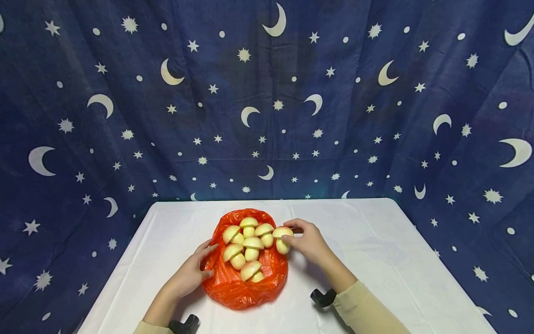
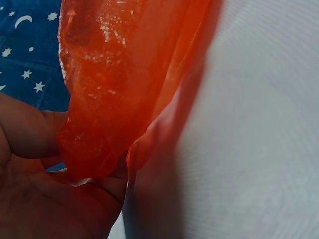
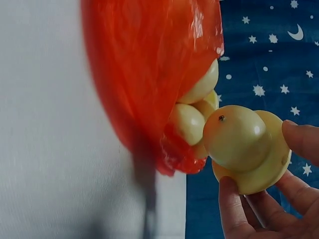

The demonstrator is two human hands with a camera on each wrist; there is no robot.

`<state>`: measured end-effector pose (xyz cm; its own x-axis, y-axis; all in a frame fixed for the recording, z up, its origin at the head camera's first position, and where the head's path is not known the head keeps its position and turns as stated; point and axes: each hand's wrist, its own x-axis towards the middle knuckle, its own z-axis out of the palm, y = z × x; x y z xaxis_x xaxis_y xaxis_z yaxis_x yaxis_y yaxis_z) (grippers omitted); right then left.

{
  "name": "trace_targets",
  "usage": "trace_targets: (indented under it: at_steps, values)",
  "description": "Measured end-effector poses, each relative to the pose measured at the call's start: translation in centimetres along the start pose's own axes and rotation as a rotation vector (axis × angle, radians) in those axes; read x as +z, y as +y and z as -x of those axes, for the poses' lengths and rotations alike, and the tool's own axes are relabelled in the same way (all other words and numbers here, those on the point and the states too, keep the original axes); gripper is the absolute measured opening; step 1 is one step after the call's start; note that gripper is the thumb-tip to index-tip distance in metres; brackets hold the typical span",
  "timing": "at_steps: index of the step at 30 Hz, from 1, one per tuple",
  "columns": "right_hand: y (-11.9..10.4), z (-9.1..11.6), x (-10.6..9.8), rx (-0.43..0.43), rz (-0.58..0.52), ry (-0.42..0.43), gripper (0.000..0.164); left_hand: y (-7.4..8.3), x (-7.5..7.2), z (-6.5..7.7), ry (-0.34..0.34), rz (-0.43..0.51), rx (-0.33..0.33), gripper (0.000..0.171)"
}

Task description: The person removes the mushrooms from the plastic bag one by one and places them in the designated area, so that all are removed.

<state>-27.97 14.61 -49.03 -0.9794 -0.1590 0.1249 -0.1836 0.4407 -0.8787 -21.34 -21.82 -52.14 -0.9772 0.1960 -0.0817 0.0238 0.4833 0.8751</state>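
A red plastic bag [image 1: 238, 297] lies open on the table, its rim rolled around several pale yellow mushroom-shaped pieces [image 1: 252, 250] with rounded caps and stubby stems. My left hand [image 1: 191, 273] is at the bag's left side; in the left wrist view the red film [image 2: 114, 84] passes between its thumb and fingers. At the right rim, my right hand [image 1: 309, 241] holds one mushroom [image 1: 282, 234] by its cap. Up close in the right wrist view, that mushroom [image 3: 237, 139] shows a small dark spot on its stem end, with fingertips around the cap.
A white cloth [image 1: 371, 260] covers the table. Behind it hangs a dark blue curtain [image 1: 350, 120] printed with moons and stars. Black wrist mounts [image 1: 323, 298] sit on both forearms, close above the tabletop.
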Motion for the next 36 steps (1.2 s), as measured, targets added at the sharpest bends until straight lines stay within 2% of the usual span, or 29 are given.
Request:
trace_targets:
  at_steps: [6,17,36]
  values:
    - [0.6,-0.6,-0.4,0.006,0.017,0.010,0.035,-0.1,0.1,-0.1,0.006,-0.016,0.016,0.077]
    - [2.6,-1.8,-1.0,0.031,0.063,0.035,0.035,0.0,0.1,-0.2,0.002,-0.028,0.008,0.077]
    - [4.7,-3.9,-2.3,0.072,0.032,0.006,0.041,0.1,-0.1,-0.2,-0.007,-0.010,-0.007,0.077]
